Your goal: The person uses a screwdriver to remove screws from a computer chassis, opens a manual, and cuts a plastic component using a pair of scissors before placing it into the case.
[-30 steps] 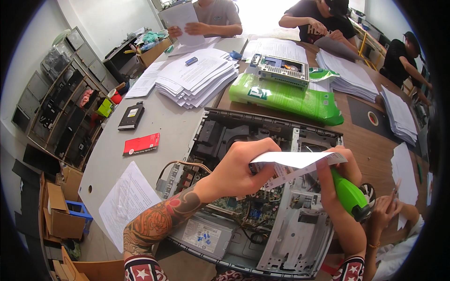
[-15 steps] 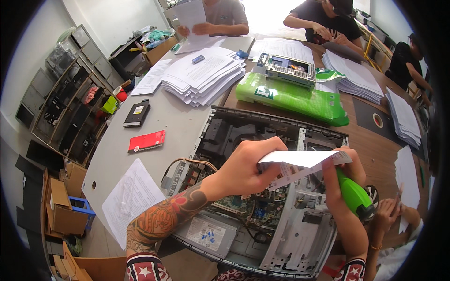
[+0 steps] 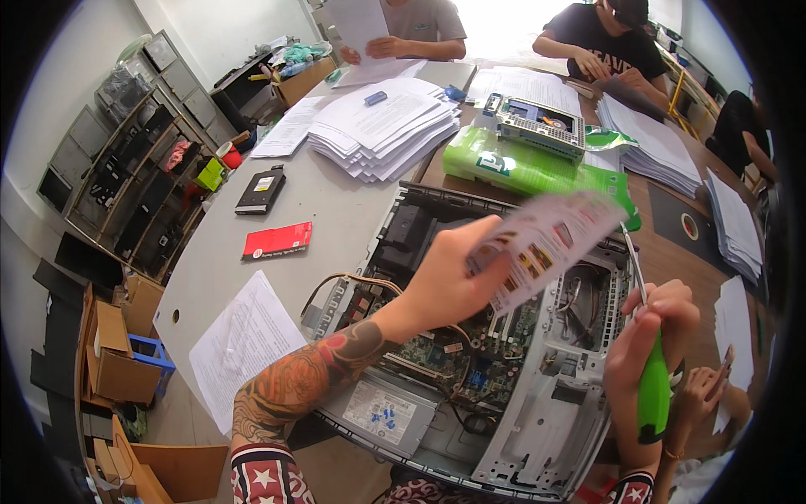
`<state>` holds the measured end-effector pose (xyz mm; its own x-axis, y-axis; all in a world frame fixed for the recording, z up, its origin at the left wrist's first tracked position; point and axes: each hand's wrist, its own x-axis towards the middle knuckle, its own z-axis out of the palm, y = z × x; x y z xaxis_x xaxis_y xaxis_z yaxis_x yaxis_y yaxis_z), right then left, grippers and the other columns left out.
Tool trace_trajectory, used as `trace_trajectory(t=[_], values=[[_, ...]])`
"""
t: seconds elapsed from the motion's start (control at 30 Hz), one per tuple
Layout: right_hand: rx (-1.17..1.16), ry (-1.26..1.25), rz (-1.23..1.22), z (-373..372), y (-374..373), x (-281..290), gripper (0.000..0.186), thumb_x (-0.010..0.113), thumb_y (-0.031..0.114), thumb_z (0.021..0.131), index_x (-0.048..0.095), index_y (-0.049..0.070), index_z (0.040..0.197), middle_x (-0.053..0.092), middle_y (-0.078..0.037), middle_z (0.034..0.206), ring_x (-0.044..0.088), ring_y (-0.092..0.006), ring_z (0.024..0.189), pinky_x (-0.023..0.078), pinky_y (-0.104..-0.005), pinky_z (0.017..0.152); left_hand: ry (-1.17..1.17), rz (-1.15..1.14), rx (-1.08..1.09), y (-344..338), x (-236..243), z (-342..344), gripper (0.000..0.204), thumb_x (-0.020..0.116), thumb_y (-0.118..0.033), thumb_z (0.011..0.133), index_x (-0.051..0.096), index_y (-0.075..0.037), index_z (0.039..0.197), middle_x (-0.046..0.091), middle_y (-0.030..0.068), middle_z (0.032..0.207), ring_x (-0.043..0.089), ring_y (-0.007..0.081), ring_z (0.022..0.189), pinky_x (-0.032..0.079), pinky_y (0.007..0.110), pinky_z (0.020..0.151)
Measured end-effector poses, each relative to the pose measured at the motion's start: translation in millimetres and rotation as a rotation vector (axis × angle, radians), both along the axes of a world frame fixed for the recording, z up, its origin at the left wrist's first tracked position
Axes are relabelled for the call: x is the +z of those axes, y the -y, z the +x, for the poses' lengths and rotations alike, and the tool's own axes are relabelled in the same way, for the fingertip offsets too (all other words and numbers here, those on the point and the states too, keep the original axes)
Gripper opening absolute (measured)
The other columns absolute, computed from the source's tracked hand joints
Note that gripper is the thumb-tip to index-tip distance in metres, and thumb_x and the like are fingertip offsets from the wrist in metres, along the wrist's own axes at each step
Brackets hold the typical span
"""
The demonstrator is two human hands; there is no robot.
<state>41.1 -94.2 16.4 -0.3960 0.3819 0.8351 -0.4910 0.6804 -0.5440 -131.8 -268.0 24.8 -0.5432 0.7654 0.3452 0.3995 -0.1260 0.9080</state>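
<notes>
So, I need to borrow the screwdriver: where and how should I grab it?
Probably by the lower part of the screwdriver's green handle, coming from the picture's lower right. The right hand holds it near the handle's upper end, leaving that thick part exposed, while the thin metal shaft points up and slightly left, away from that side.

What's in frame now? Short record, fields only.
left grip: holding printed leaflet, motion-blurred
right grip: holding green-handled screwdriver, shaft toward picture top
below hands: open computer case
in case: small blue pieces on silver box
left side: red card, black flat unit beyond it, both on grey table
beyond case: metal-framed unit on green package
</notes>
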Motion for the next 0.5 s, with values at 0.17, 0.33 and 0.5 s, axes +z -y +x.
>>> trace_trajectory(t=[0.17, 0.33, 0.5], values=[[0.192, -0.221, 0.122, -6, 8, -1, 0.058, 0.052, 0.064, 0.091, 0.05, 0.007, 0.098, 0.042, -0.008, 0.085, 0.039, -0.0168, 0.071, 0.045, -0.03, 0.054, 0.329, -0.057, 0.071, 6, 12, -6, 0.024, 0.057, -0.008, 0.093, 0.061, 0.005, 0.113, 0.069, 0.0075, 0.099, 0.062, 0.0093, 0.082, 0.051, 0.027, 0.068], [0.383, -0.082, 0.215, 0, 0, -1, 0.075, 0.053, 0.075, 0.082, 0.058, 0.0, 0.09, 0.045, -0.004, 0.068, 0.041, -0.0161, 0.056, 0.038, -0.0279, 0.049, 0.228, -0.134, 0.006, 4, 14, -2, 0.024, 0.058, -0.01, 0.094, 0.062, 0.003, 0.114, 0.068, 0.0057, 0.097, 0.058, 0.0063, 0.079, 0.047, 0.023, 0.064], [0.231, -0.046, 0.085, -4, 7, 1, 0.033, 0.067, 0.028, 0.089, 0.058, -0.003, 0.086, 0.05, -0.006, 0.062, 0.044, -0.014, 0.052, 0.032, -0.0269, 0.046, 0.229, -0.072, -0.035, 2, 12, 7, 0.024, 0.061, -0.012, 0.094, 0.063, 0.003, 0.113, 0.069, 0.0054, 0.095, 0.058, 0.006, 0.077, 0.047, 0.023, 0.063]])
